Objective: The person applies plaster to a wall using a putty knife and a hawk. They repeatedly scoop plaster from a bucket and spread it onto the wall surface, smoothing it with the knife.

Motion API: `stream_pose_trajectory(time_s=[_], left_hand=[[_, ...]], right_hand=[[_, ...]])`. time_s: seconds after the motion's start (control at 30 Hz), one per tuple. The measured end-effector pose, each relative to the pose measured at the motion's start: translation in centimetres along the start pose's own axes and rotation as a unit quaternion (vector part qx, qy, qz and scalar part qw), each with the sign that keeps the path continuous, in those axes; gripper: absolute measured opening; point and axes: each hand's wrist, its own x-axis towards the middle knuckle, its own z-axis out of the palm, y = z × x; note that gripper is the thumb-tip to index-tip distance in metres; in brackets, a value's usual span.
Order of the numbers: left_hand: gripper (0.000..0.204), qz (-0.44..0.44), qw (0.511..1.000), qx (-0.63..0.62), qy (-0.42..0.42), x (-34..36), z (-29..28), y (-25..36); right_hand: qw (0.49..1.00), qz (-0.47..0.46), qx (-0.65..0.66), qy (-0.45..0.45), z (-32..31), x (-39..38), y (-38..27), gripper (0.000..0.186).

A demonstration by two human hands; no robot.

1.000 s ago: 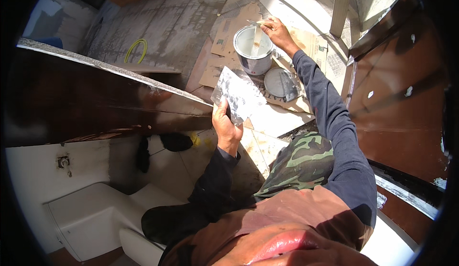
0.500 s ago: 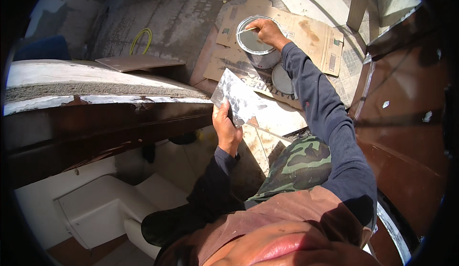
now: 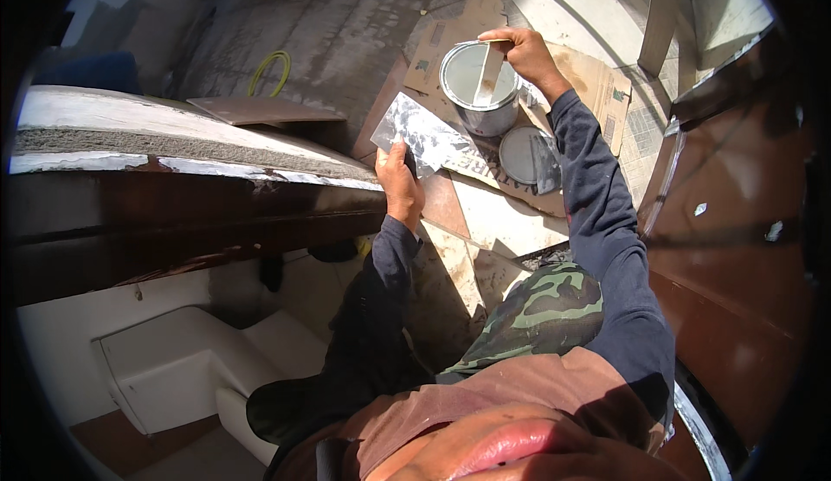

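My left hand [image 3: 400, 189] grips a flat, triangular-looking plate [image 3: 424, 139] smeared with white-grey paste, thumb on its upper face. Farther out and to the right, my right hand [image 3: 530, 55] is closed on a narrow flat scraper [image 3: 492, 73] by its top end. Whitish material coats the scraper's lower end, which hangs over the mouth of an open metal can [image 3: 485, 119]. Pale grey paste shows inside the can. Beside the can, toward me, lies a round grey lid [image 3: 524, 154], partly in shadow.
Flattened cardboard [image 3: 610, 113] lies under the can on the tiled floor. A brown and white ledge [image 3: 199, 200] runs along the left, with a thin board [image 3: 260, 111] beyond it. A yellow hose coil [image 3: 270, 74] lies farther off. Brown panels [image 3: 727, 265] stand at right.
My right hand has moved right and tilted the scraper, whose flat face now shows over the can. The plate in my left hand has shifted left and away from me.
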Motion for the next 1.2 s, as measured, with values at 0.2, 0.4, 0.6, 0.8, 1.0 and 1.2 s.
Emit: stream_pose_trajectory(time_s=[0.2, 0.4, 0.6, 0.8, 1.0, 1.2], left_hand=[[0.019, -0.028, 0.998, 0.060, 0.018, 6.1, 1.7, -2.8], [0.022, -0.074, 0.995, 0.064, 0.001, 9.6, 5.3, -4.8], [0.013, -0.020, 0.995, 0.099, 0.012, 9.5, 7.5, -5.2], [0.008, 0.140, 0.966, 0.211, 0.060, 8.2, 8.6, -5.5], [0.010, 0.130, 0.977, 0.157, 0.056, 7.9, 8.0, -5.7], [0.018, -0.003, 1.000, -0.012, 0.000, 9.8, 6.2, -3.9]], right_hand=[[0.983, -0.175, 0.062, 0.003, -4.3, 0.0, -7.6, 0.041], [0.969, -0.233, 0.010, 0.075, -5.7, -1.3, -11.7, 0.039], [0.935, -0.312, -0.106, 0.130, -2.8, -4.1, -12.9, 0.042], [0.916, -0.344, -0.152, 0.140, 0.6, -6.7, -12.8, 0.038], [0.948, -0.262, -0.108, 0.145, 1.4, -6.3, -9.9, 0.041], [0.949, -0.167, -0.231, 0.137, 0.3, -2.6, -4.6, 0.032]])
